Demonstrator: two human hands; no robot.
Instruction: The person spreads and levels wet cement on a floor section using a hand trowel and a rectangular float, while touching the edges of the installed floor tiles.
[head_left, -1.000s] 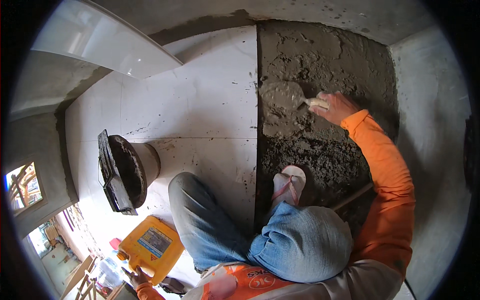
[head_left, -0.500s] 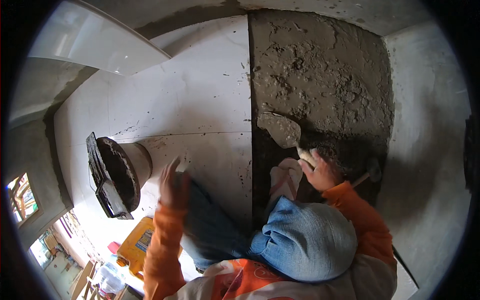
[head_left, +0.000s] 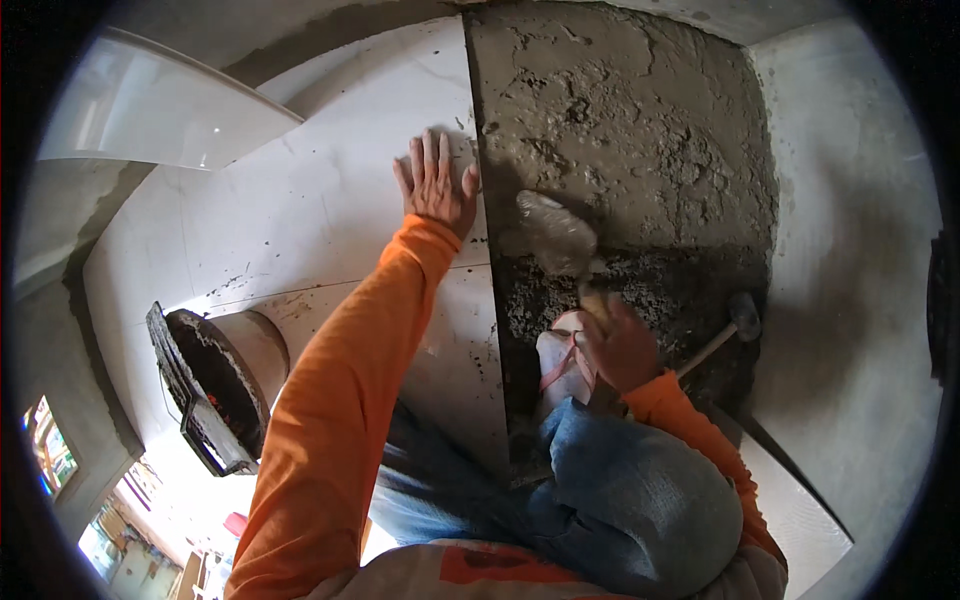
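My left hand (head_left: 438,185) lies flat with spread fingers on a white floor tile (head_left: 330,220), close to the tile's right edge. My right hand (head_left: 622,345) is wrapped round the wooden handle of a trowel (head_left: 558,238). The trowel's blade, somewhat blurred, is over the near part of the wet grey mortar (head_left: 640,120), just right of the tile edge. Darker, rougher ground (head_left: 650,290) shows between the mortar and my knee. Below the handle is my foot in a pale sandal (head_left: 562,365).
A hammer (head_left: 745,315) rests on the dark ground near the right wall (head_left: 850,230). A mortar-crusted bucket (head_left: 268,350) with a black piece at its mouth stands on the tiles to the left. A glossy white panel (head_left: 160,110) juts in at the upper left.
My left hand has moved forward and right, and now lies on the tile near the mortar. My right hand has gripped the trowel handle, and the blade has shifted. My left arm now covers the yellow jug.
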